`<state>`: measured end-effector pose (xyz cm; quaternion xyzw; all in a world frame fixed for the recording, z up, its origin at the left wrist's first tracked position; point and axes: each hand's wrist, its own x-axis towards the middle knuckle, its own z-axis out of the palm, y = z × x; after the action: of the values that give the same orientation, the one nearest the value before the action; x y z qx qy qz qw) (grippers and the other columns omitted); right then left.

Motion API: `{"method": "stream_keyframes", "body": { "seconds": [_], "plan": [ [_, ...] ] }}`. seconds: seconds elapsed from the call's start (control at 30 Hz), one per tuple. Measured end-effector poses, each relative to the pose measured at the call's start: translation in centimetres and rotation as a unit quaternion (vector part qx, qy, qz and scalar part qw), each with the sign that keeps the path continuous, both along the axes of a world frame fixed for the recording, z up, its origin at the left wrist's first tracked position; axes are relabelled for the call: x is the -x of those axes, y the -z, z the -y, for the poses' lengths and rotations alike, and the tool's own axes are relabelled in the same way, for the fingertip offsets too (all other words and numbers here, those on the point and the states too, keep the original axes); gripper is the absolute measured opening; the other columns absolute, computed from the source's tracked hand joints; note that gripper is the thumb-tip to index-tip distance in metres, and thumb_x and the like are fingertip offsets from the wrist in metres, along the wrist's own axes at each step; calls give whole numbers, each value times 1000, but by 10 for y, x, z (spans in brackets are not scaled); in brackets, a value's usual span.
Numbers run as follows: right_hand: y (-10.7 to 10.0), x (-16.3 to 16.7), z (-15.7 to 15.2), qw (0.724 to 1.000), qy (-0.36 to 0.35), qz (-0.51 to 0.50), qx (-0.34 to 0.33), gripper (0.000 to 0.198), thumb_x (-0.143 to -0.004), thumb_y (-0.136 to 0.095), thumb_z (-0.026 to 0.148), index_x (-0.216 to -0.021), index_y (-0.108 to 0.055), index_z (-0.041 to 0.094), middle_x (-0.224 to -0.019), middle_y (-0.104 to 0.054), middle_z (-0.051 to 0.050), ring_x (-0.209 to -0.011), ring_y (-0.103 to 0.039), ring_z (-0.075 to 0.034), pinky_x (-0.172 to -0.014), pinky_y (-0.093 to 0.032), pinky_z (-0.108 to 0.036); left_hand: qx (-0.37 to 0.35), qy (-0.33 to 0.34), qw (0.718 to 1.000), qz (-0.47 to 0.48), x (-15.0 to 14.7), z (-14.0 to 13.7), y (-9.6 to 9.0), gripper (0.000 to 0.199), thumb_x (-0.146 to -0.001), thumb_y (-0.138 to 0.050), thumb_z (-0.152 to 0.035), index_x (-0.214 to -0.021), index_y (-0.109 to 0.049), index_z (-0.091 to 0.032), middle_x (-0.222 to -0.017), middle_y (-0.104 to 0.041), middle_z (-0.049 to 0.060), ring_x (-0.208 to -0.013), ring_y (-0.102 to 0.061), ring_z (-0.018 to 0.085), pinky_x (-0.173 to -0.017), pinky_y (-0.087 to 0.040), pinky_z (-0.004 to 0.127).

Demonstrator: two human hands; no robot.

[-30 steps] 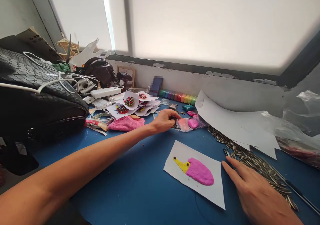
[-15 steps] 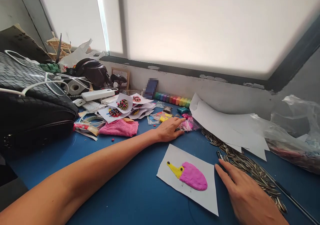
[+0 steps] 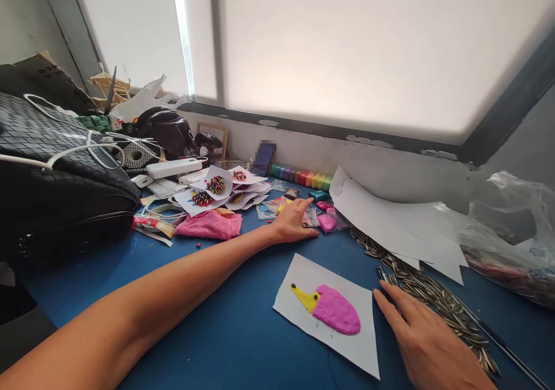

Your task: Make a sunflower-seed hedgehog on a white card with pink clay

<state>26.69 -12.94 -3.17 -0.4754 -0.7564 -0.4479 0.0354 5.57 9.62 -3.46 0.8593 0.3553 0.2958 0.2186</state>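
Observation:
My left hand [image 3: 293, 223] reaches over the blue table, thumb and fingers spread around small clear plastic packets [image 3: 309, 216]. Just right of it lies a packet of pink clay [image 3: 326, 223]. My right hand [image 3: 433, 335] rests with fingers stretched beside a pile of sunflower seeds [image 3: 451, 303]. A slim dark metal tool [image 3: 382, 273] shows at its fingertips, partly hidden by the hand. Between my hands lies a white paper [image 3: 299, 274] bearing a flat clay hedgehog [image 3: 338, 311], with a yellow face, black eye and nose, and pink body. Short legs are drawn beneath it.
Seed-decorated hedgehog papers [image 3: 215, 185] pile up behind a pink cloth [image 3: 208, 225]. A black bag [image 3: 65, 187] stands left. Colourful clay tubs [image 3: 303, 177] line the wall. White sheets [image 3: 390, 222], a plastic bag [image 3: 511, 245] and a thin metal rod [image 3: 511, 352] lie right.
My left hand has drawn slightly left and its thumb and fingers have spread wider, uncovering the pink clay packet. My right hand stays nearly in place. The view has tilted slightly upward.

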Motion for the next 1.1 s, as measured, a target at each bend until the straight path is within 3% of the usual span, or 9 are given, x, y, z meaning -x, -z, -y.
{"method": "stream_keyframes", "body": {
  "seconds": [0.1, 0.2, 0.3, 0.4, 0.53, 0.63, 0.83, 0.93, 1.1],
  "plan": [
    [-1, 1, 0, 1000, 2, 6, -1, 59, -74, -31, -11, -94, -80, 16, -101, -78, -14, -82, -76, -22, -65, -63, -29, 59, 48, 997, 12, 4, -7, -3, 79, -73, -75, -40, -142, -46, -16, -143, -52, 13, -130, -51, 28, -108, -40, 36],
    [-1, 1, 0, 1000, 0, 9, -4, 59, -74, -32, -10, -93, -81, 16, -100, -78, -15, -82, -76, -22, -65, -63, -29, 103, 78, 991, 27, 8, -17, -7, 52, -88, -56, -27, -138, -52, -15, -136, -59, 11, -121, -59, 21, -99, -46, 29],
    [-1, 1, -1, 1000, -4, 11, -5, 59, -74, -31, -10, -94, -81, 16, -101, -78, -14, -81, -76, -22, -64, -63, -29, 123, 103, 987, 29, 12, -24, -10, 47, -81, -55, -12, -128, -61, -13, -124, -67, 9, -111, -64, 18, -93, -48, 25],
    [-3, 2, -2, 1000, -5, 14, -4, 60, -73, -31, -11, -93, -81, 17, -100, -78, -13, -81, -76, -21, -64, -63, -28, 124, 114, 985, 28, 15, -27, -15, 50, -70, -67, -12, -120, -66, -13, -105, -72, 6, -94, -66, 17, -81, -49, 22],
    [-5, 2, -2, 1000, -8, 26, -4, 59, -74, -31, -11, -95, -80, 15, -100, -78, -13, -82, -76, -21, -63, -63, -27, 118, 89, 988, 44, 21, -30, -23, 40, -66, -73, -20, -105, -71, -11, -74, -65, -1, -66, -58, 12, -61, -44, 20],
    [-5, 1, -1, 999, -7, 35, -1, 60, -75, -31, -10, -96, -80, 16, -101, -78, -12, -80, -76, -20, -61, -62, -25, 117, 66, 989, 67, 25, -32, -28, 20, -73, -69, -27, -84, -70, -11, -70, -62, 0, -64, -55, 10, -56, -41, 18],
    [-7, 3, 1, 1000, -12, 24, -1, 60, -75, -30, -10, -93, -81, 17, -98, -78, -11, -79, -76, -18, -61, -61, -21, 161, 63, 983, 57, 25, -25, -34, 21, -77, -62, -30, -67, -66, -12, -55, -55, -3, -47, -50, 9, -47, -38, 19],
    [-5, 0, 0, 1000, -10, 25, 6, 59, -76, -30, -9, -95, -80, 16, -99, -78, -12, -81, -76, -19, -62, -61, -23, 154, 50, 985, 58, 21, -20, -37, 19, -75, -65, -28, -66, -68, -12, -54, -55, -3, -48, -50, 9, -48, -37, 19],
    [6, -12, 1, 999, 5, -4, 49, 57, -78, -34, -6, -107, -77, 17, -112, -75, -11, -93, -74, -20, -72, -61, -25, 141, -43, 985, 95, 17, -24, -38, 21, -86, -55, -26, -81, -67, -10, -62, -60, 0, -48, -48, 6, -47, -36, 17]
  ]
}}
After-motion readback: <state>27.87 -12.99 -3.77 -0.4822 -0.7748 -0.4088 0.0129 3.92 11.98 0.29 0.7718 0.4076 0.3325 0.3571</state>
